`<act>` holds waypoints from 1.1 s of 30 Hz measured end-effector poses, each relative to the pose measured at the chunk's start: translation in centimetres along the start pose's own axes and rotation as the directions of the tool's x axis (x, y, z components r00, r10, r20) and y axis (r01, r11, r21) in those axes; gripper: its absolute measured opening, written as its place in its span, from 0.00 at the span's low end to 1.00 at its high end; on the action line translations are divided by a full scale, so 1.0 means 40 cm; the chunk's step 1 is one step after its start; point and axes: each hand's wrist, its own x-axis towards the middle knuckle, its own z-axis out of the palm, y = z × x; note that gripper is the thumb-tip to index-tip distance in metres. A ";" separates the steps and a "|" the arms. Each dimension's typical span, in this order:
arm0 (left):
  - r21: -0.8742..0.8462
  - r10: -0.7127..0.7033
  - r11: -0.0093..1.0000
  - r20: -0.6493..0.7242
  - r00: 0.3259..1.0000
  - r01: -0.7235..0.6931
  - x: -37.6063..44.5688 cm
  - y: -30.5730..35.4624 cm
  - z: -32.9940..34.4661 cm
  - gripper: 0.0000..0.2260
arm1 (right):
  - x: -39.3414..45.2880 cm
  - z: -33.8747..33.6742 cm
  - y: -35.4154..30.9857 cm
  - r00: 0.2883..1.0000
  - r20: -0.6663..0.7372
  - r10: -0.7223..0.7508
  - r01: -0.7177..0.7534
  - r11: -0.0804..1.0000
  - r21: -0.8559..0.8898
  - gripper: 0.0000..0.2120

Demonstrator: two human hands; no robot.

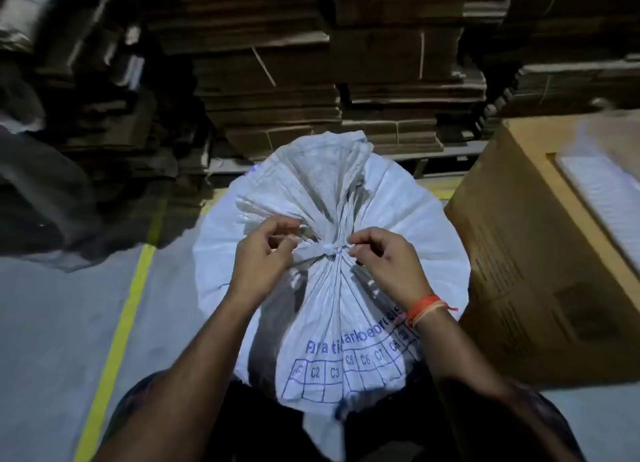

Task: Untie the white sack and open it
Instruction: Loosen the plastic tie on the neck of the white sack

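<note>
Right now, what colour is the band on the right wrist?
Orange-red, a thread wristband just below the right hand, seen clearly in the head view.

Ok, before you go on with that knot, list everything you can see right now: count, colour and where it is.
sack: one, white with blue print, centre, neck gathered shut
tie: one, white, knotted round the sack's neck, between the hands
cardboard stacks: several, brown, flattened, piled behind the sack
box: one, brown, right of the sack, with a white label on top
floor line: one, yellow, on the grey floor at left
wristband: one, orange, on the right wrist
left hand: pinches the tie's left end
right hand: fingers curled at the knot's right side, seemingly pinching the tie
</note>
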 end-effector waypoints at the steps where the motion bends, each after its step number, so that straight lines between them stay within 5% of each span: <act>1: 0.015 0.000 1.000 -0.014 1.000 0.000 0.022 -0.028 0.010 0.12 | 0.019 0.014 0.025 1.000 0.009 0.012 -0.012 0.999 -0.051 0.08; 5: 0.026 -0.047 0.999 -0.038 0.998 0.048 0.118 -0.063 0.033 0.09 | 0.075 0.055 0.066 0.998 0.035 -0.049 0.056 0.970 -0.238 0.06; 10: 0.088 -0.117 0.990 0.131 0.985 0.106 0.203 -0.085 0.049 0.09 | 0.094 0.092 0.068 0.994 0.066 -0.092 0.108 0.936 -0.334 0.07; 16: 0.158 -0.111 0.985 0.305 0.946 0.065 0.194 -0.124 0.054 0.07 | 0.123 0.153 0.077 1.000 0.004 0.014 -0.013 0.983 -0.183 0.09; 27: 0.061 -0.203 0.979 0.329 0.922 0.194 0.185 -0.131 0.056 0.13 | 0.115 0.146 0.087 0.999 -0.038 -0.030 0.024 0.987 -0.161 0.08; 33: 0.266 -0.104 0.964 0.322 0.941 0.015 0.166 -0.105 0.072 0.15 | 0.109 0.127 0.081 0.999 -0.030 -0.012 0.007 0.985 -0.172 0.09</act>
